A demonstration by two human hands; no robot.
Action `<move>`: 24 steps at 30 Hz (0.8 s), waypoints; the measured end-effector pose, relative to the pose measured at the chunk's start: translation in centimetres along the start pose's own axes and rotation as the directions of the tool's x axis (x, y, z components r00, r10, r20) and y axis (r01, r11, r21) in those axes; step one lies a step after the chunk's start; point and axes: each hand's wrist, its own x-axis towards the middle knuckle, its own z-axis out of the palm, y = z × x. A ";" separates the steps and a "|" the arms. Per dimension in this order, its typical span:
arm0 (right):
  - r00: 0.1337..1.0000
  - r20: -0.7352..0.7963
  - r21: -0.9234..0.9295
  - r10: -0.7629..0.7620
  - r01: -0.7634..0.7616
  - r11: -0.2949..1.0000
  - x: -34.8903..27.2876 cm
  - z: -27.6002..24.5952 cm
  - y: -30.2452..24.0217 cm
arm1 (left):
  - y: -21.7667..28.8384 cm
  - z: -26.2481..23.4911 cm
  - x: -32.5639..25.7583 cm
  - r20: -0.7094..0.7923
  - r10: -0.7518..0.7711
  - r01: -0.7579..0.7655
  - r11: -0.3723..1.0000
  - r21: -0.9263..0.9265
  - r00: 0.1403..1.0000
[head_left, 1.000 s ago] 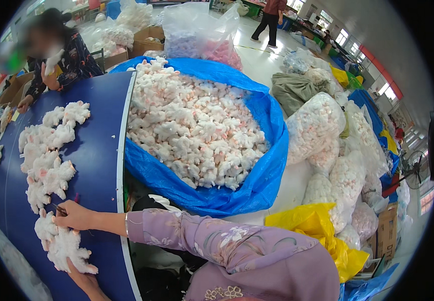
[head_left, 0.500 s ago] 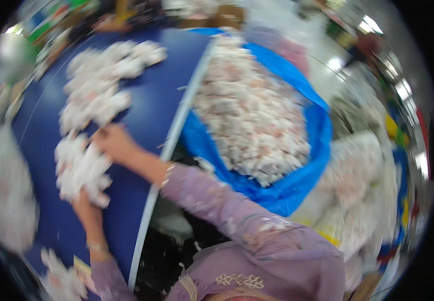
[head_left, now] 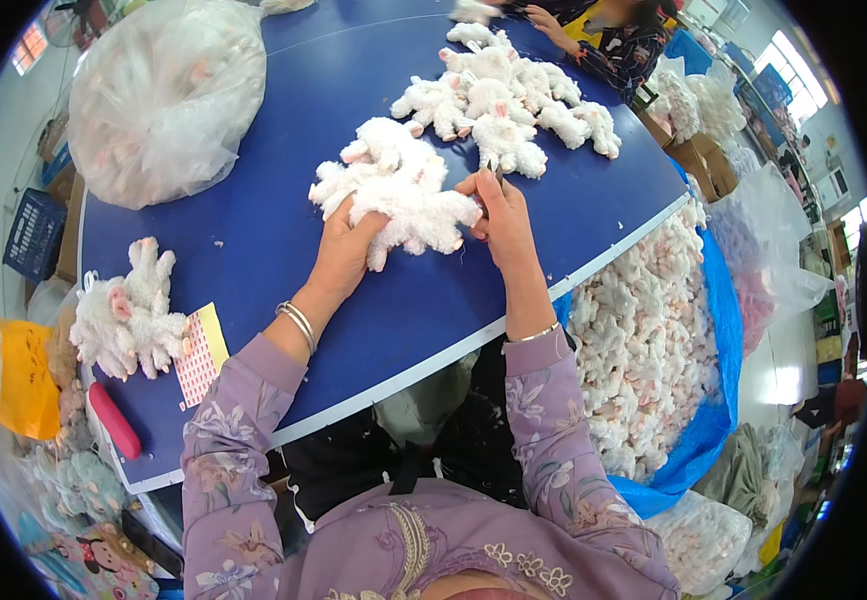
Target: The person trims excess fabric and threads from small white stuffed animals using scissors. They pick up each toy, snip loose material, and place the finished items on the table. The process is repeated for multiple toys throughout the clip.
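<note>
A fluffy white plush animal (head_left: 408, 215) is held just above the blue table, belly and limbs spread. My left hand (head_left: 346, 243) is closed round its near left side, thumb on top. My right hand (head_left: 503, 225) is closed at the tip of its right limb. A small dark pointed tool (head_left: 497, 173) sticks out of the right fist; most of it is hidden by the fingers. Right behind the held one lies another white plush (head_left: 383, 145). A heap of similar plush animals (head_left: 498, 95) with pink parts lies farther back to the right.
The blue table (head_left: 283, 240) carries a big clear bag (head_left: 168, 100), a plush pair (head_left: 128, 315), a sticker sheet (head_left: 201, 360) and a pink case (head_left: 114, 420). Right of it stands a blue sack (head_left: 723, 400) full of plush pieces. Across the table a person's hand (head_left: 551, 30) shows.
The view has swung round and sharpened. My right hand, earlier beside the plush pile with its arm stretched across, is now at a limb of the plush in my left hand.
</note>
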 end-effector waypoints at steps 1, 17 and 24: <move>1.000 0.006 -0.037 -0.024 0.024 0.999 -0.1 0.1 -0.1 | -0.4 -0.2 0.0 0.013 0.024 -0.025 0.999 0.044 1.000; 0.991 0.094 -0.044 -0.092 0.096 0.994 -0.7 2.2 0.1 | -0.2 0.1 0.7 -0.026 -0.072 0.071 0.996 -0.054 0.997; 0.998 -0.042 0.143 -0.043 0.049 0.988 -1.7 3.1 0.4 | -1.1 1.4 0.4 0.107 -0.067 0.071 0.997 -0.032 0.992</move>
